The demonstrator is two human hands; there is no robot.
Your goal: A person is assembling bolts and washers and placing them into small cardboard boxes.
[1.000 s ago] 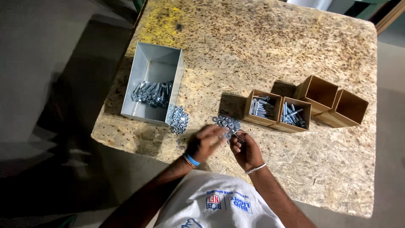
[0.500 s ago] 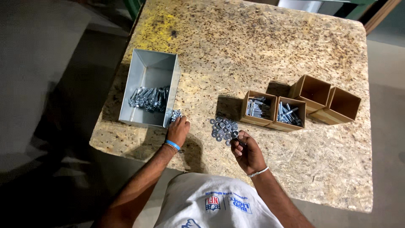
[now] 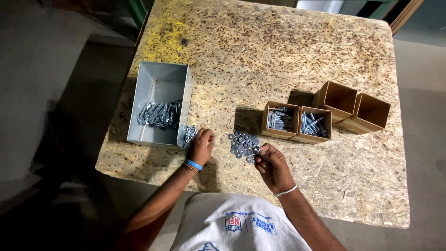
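Observation:
My left hand [image 3: 201, 145] rests with curled fingers on a small pile of silver nuts [image 3: 189, 134] beside the grey metal bin [image 3: 160, 79]; what its fingers hold is hidden. My right hand [image 3: 271, 163] sits near the table's front edge, fingertips pinched together at the lower right edge of a pile of washers [image 3: 242, 143]. Something small and silver shows at those fingertips. The bin holds several bolts [image 3: 160, 114].
Four small cardboard boxes stand at the right on the chipboard table [image 3: 278, 51]: two [image 3: 280, 120] [image 3: 316, 124] hold bolts, two [image 3: 337, 98] [image 3: 370, 111] look empty. The table's front edge runs just below my hands.
My left hand moved left, from the washer pile to the nuts beside the bin. My right hand stayed at the washers, shifting slightly lower and right.

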